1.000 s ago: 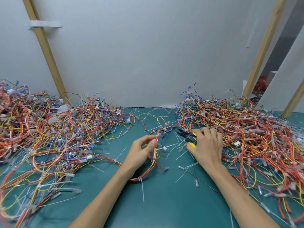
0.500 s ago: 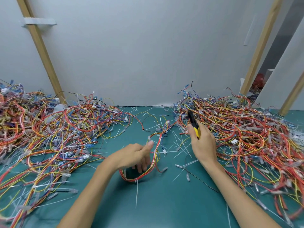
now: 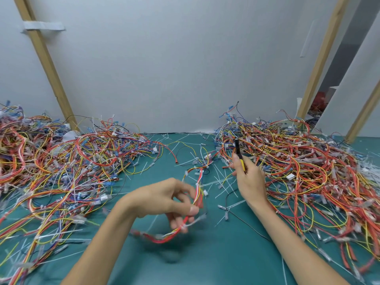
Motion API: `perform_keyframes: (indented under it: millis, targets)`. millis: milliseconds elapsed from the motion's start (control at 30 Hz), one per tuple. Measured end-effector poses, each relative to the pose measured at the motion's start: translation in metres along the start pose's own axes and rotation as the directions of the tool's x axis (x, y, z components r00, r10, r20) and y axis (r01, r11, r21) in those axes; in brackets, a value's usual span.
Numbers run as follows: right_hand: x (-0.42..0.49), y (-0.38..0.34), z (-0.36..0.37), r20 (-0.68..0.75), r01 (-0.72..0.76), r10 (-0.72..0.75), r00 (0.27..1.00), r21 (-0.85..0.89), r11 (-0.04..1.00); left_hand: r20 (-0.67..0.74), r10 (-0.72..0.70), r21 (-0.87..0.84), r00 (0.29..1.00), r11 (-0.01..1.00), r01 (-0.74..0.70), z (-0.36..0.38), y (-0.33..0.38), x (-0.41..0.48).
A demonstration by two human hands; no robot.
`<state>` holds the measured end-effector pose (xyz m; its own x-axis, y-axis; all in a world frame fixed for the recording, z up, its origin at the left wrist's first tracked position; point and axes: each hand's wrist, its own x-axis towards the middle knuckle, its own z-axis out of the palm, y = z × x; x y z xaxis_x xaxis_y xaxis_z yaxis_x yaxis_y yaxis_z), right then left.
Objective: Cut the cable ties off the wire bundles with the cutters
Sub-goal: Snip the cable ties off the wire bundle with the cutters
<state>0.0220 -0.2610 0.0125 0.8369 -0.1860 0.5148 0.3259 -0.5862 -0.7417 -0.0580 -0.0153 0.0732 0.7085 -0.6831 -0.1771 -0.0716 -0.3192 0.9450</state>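
Observation:
My left hand (image 3: pixel 164 200) grips a looped red, orange and yellow wire bundle (image 3: pixel 181 229) lifted a little above the green mat in the middle; it is motion-blurred. White cable ties (image 3: pixel 193 221) stick out from that bundle near my fingers. To the right, my right hand (image 3: pixel 249 182) holds the cutters (image 3: pixel 239 155) by their yellow handles, black jaws pointing up and away. The cutters are apart from the bundle, above and to its right.
A large tangle of wires (image 3: pixel 61 171) covers the left of the mat and another pile (image 3: pixel 298 165) covers the right. Cut white tie pieces (image 3: pixel 224 188) lie scattered on the green mat (image 3: pixel 216 260) between them. A white wall with wooden battens (image 3: pixel 43 60) stands behind.
My right hand picked the cutters up off the mat and raised them upright. My left hand turned over and lifted the wire bundle toward me.

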Motion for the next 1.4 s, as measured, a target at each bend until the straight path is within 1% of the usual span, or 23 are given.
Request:
perform_keyframes:
  millis: [67,100,167,200,267,300,367,400,433,467,533,633,700,733,800,867,1000,1067,1100,1167,1233,1300,1400]
  targets:
    - [0.0,-0.002,0.0,0.007,0.01,-0.01,1.0,0.004,1.0,-0.106,0.137,-0.192,0.985,0.969,-0.156,0.011,0.003,0.009]
    - [0.0,-0.003,0.0,0.01,0.018,-0.018,1.0,0.007,1.0,-0.173,0.179,-0.308,0.969,0.924,-0.226,0.018,0.005,0.014]
    - [-0.001,-0.005,0.0,0.034,0.026,-0.026,0.999,0.01,1.0,-0.298,0.217,-0.523,0.93,0.778,-0.349,0.031,0.007,0.026]
    - [-0.002,-0.006,0.0,0.048,0.028,-0.029,0.998,0.012,1.0,-0.36,0.21,-0.601,0.909,0.693,-0.398,0.037,0.007,0.032]
    - [-0.003,-0.006,-0.001,0.068,0.033,-0.034,0.997,0.013,0.999,-0.47,0.14,-0.696,0.872,0.549,-0.463,0.046,0.006,0.041]
    - [-0.003,-0.006,-0.001,0.07,0.034,-0.035,0.997,0.011,0.999,-0.502,0.082,-0.728,0.861,0.497,-0.472,0.048,0.005,0.044]
    - [-0.003,-0.006,-0.001,0.072,0.031,-0.031,0.997,0.012,0.999,-0.514,-0.045,-0.784,0.856,0.43,-0.448,0.048,-0.002,0.05]
    - [-0.003,-0.007,-0.002,0.075,0.025,-0.026,0.997,0.018,1.0,-0.5,-0.095,-0.804,0.861,0.422,-0.42,0.047,-0.005,0.052]
    - [-0.003,-0.007,-0.002,0.076,0.019,-0.021,0.997,0.027,0.999,-0.482,-0.131,-0.813,0.866,0.436,-0.386,0.046,-0.009,0.052]
    - [-0.002,-0.008,-0.002,0.075,0.015,-0.017,0.997,0.033,0.999,-0.465,-0.156,-0.809,0.871,0.475,-0.347,0.044,-0.013,0.053]
    - [-0.003,-0.008,-0.002,0.08,0.014,-0.016,0.997,0.031,0.999,-0.455,-0.181,-0.744,0.872,0.615,-0.261,0.042,-0.021,0.053]
    - [-0.004,-0.009,-0.003,0.096,0.019,-0.019,0.995,0.006,1.0,-0.509,-0.18,-0.518,0.842,0.845,-0.132,0.038,-0.032,0.052]
    - [-0.004,-0.009,-0.002,0.121,0.026,-0.026,0.992,0.002,1.0,-0.563,-0.155,-0.321,0.812,0.946,-0.042,0.035,-0.039,0.052]
    - [-0.004,-0.008,0.0,0.134,0.03,-0.031,0.99,0.008,1.0,-0.593,-0.13,-0.223,0.795,0.975,-0.007,0.033,-0.041,0.052]
    - [-0.004,-0.009,0.002,0.157,0.032,-0.031,0.987,-0.003,0.999,-0.658,-0.068,-0.038,0.75,0.998,0.058,0.029,-0.045,0.053]
    - [-0.007,-0.009,0.005,0.169,0.047,-0.04,0.985,-0.035,0.998,-0.702,-0.004,0.108,0.712,0.988,0.113,0.025,-0.047,0.053]
    - [-0.012,-0.011,0.009,0.117,0.006,0.003,0.993,-0.078,0.997,-0.681,0.178,0.352,0.71,0.93,0.105,0.022,-0.056,0.056]
    - [-0.014,-0.011,0.008,0.086,0.002,0.003,0.996,-0.062,0.998,-0.657,0.283,0.486,0.699,0.867,0.106,0.021,-0.06,0.058]
    - [-0.014,-0.01,0.007,0.065,0.003,-0.001,0.998,-0.036,0.999,-0.648,0.314,0.519,0.694,0.849,0.101,0.021,-0.061,0.058]
    - [-0.015,-0.008,0.007,0.028,-0.036,0.035,0.999,0.068,0.997,-0.645,0.32,0.506,0.694,0.86,0.073,0.019,-0.063,0.059]
    - [-0.014,-0.008,0.005,0.035,-0.113,0.109,0.993,0.156,0.981,-0.657,0.283,0.423,0.699,0.906,0.031,0.017,-0.064,0.059]
    - [-0.013,-0.007,0.005,0.069,-0.149,0.139,0.988,0.172,0.974,-0.674,0.258,0.367,0.692,0.93,0.01,0.015,-0.065,0.059]
    - [-0.013,-0.006,0.006,0.106,-0.127,0.112,0.988,0.141,0.982,-0.705,0.235,0.329,0.67,0.944,0.016,0.013,-0.065,0.06]
